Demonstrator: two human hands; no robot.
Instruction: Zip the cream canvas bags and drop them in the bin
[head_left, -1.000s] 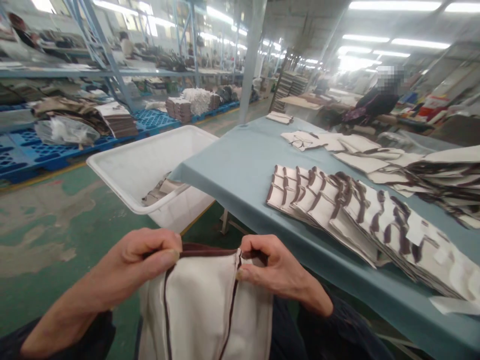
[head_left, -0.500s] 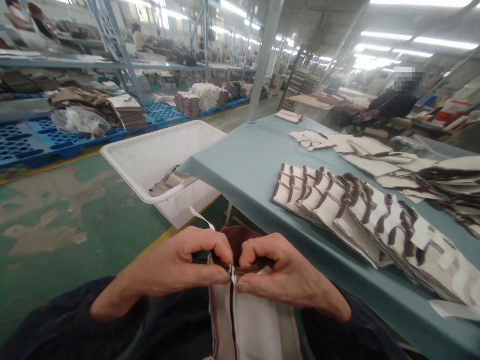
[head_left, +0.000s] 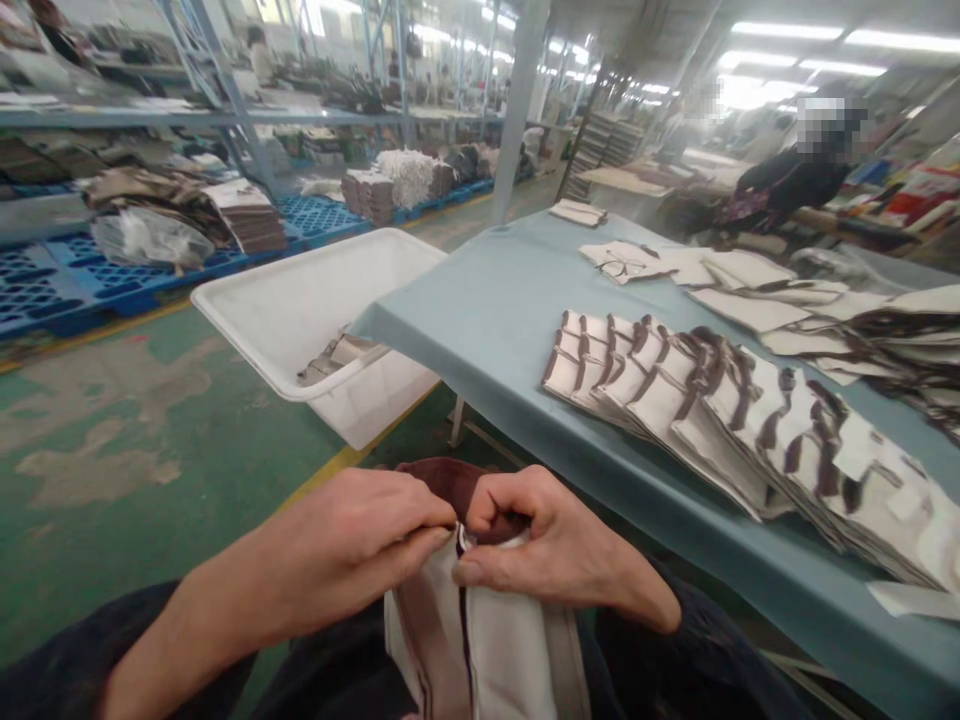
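A sewn fabric piece [head_left: 506, 650], off-white and taupe with a dark brown seam down its middle and a brown inner side, hangs upright in front of my lap. At the top of that seam my left hand [head_left: 360, 535] pinches the fabric's edge between thumb and fingers. Just to the right, my right hand [head_left: 547, 540] grips the same edge, its thumb over the pale front and its fingers curled behind. Both hands almost meet at the seam. The exact spot under the fingertips is hidden.
A blue-grey covered table [head_left: 480, 290] stands ahead and right, bearing a fanned row of cream-and-brown fabric pieces [head_left: 637, 380]. Left of it sits a white plastic tub [head_left: 262, 300] with fabric inside. Blue pallets [head_left: 307, 220] hold stacked goods. A co-worker [head_left: 795, 180] is at the far right.
The left hand's fingers have drawn closer together at the seam. A white strip that stuck up behind the left hand no longer shows. The fabric piece has shifted slightly left.
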